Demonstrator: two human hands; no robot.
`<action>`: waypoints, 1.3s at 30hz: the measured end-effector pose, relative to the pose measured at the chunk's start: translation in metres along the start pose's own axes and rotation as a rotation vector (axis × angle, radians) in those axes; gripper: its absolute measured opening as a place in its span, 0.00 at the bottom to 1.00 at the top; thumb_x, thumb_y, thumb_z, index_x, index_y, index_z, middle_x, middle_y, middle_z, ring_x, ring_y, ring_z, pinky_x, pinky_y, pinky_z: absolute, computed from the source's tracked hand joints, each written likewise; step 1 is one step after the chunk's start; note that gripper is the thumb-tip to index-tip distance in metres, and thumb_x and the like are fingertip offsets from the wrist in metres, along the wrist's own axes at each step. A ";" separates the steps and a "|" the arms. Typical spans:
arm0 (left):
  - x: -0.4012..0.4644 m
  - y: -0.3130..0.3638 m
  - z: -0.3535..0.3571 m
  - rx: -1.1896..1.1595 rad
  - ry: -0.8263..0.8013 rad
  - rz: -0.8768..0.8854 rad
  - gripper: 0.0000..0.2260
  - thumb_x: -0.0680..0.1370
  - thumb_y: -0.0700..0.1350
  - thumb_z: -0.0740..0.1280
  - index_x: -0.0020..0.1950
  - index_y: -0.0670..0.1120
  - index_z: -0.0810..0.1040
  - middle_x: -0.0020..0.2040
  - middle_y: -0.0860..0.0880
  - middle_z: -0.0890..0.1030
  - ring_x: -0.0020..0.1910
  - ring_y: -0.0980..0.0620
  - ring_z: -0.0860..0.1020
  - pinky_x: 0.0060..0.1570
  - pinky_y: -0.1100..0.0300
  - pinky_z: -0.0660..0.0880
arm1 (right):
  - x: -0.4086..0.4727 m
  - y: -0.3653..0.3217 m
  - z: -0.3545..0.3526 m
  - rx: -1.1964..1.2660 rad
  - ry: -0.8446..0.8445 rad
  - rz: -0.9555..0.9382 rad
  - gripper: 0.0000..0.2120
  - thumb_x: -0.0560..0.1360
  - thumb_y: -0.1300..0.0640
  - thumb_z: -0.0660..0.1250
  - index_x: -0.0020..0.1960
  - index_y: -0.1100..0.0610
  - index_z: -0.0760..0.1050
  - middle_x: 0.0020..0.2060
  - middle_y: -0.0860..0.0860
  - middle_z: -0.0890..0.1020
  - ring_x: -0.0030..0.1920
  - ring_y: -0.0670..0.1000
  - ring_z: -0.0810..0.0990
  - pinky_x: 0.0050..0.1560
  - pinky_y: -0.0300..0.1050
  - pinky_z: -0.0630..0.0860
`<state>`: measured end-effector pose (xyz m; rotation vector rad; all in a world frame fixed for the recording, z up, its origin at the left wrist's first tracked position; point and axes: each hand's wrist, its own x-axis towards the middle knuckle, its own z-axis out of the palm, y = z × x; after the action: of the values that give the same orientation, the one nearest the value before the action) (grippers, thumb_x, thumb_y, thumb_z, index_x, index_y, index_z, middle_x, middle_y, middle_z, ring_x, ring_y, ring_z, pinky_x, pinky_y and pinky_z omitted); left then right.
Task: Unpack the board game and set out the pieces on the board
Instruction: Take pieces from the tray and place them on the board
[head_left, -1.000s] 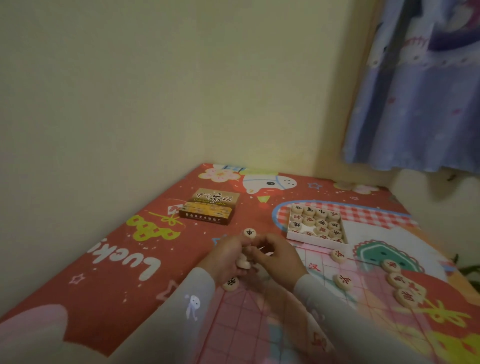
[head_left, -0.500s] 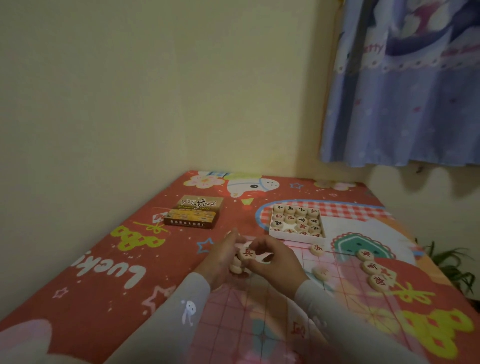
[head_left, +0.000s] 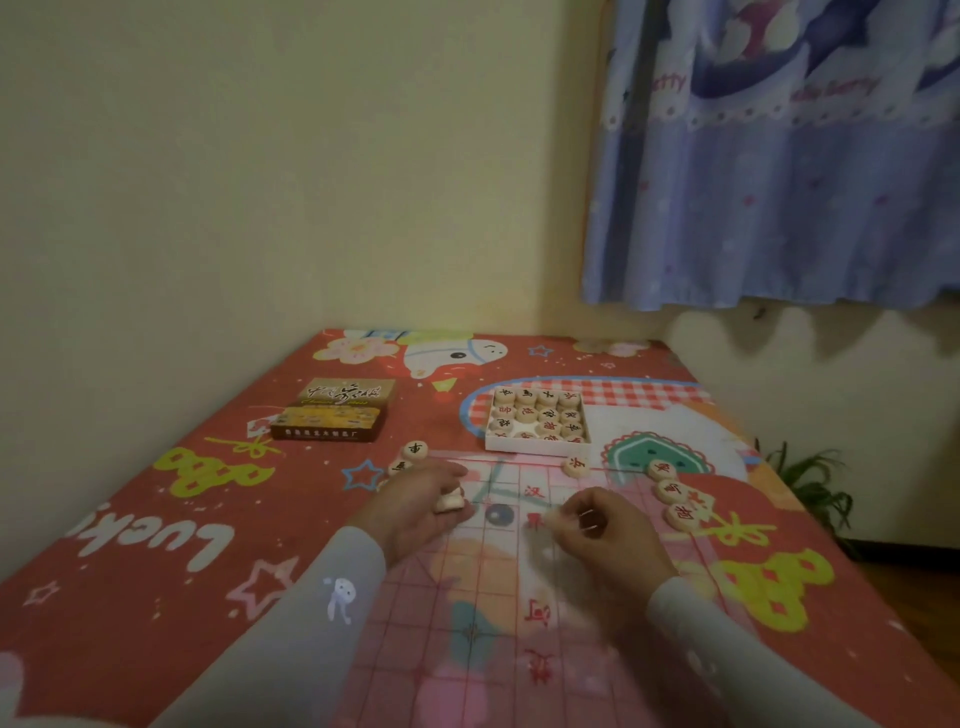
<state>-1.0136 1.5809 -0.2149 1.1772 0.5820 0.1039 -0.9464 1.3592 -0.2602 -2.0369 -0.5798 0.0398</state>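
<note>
Lid (head_left: 336, 410) lies far left on the cloth (head_left: 156, 519). Left hand (head_left: 415, 512) curls around pale discs (head_left: 450, 502) at the board (head_left: 493, 597) edge. Right hand (head_left: 605, 535) pinches a disc, blurred. Tray (head_left: 537, 447) of pieces sits beyond; three discs (head_left: 671, 491) line the right
</note>
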 end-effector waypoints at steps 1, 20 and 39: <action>0.000 -0.002 0.004 -0.002 -0.015 -0.001 0.08 0.79 0.31 0.58 0.53 0.37 0.76 0.48 0.39 0.74 0.43 0.46 0.77 0.40 0.54 0.81 | -0.004 0.006 -0.009 -0.016 0.030 0.021 0.08 0.68 0.59 0.74 0.42 0.50 0.77 0.41 0.47 0.82 0.42 0.47 0.81 0.44 0.40 0.78; -0.015 -0.032 0.038 0.440 -0.246 0.091 0.17 0.70 0.34 0.74 0.56 0.46 0.76 0.52 0.40 0.80 0.48 0.46 0.81 0.50 0.52 0.81 | -0.035 0.015 -0.026 -0.375 -0.058 0.019 0.04 0.71 0.46 0.70 0.42 0.45 0.77 0.45 0.43 0.79 0.45 0.42 0.77 0.44 0.33 0.72; -0.033 -0.044 0.056 0.996 -0.268 0.697 0.23 0.73 0.41 0.70 0.67 0.54 0.72 0.57 0.54 0.79 0.54 0.56 0.78 0.54 0.64 0.75 | -0.028 -0.019 -0.008 0.063 0.054 0.076 0.14 0.69 0.48 0.75 0.51 0.50 0.76 0.43 0.46 0.82 0.44 0.45 0.81 0.45 0.42 0.80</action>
<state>-1.0242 1.5039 -0.2274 2.2899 -0.0893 0.2591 -0.9760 1.3491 -0.2463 -1.9916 -0.4614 0.0475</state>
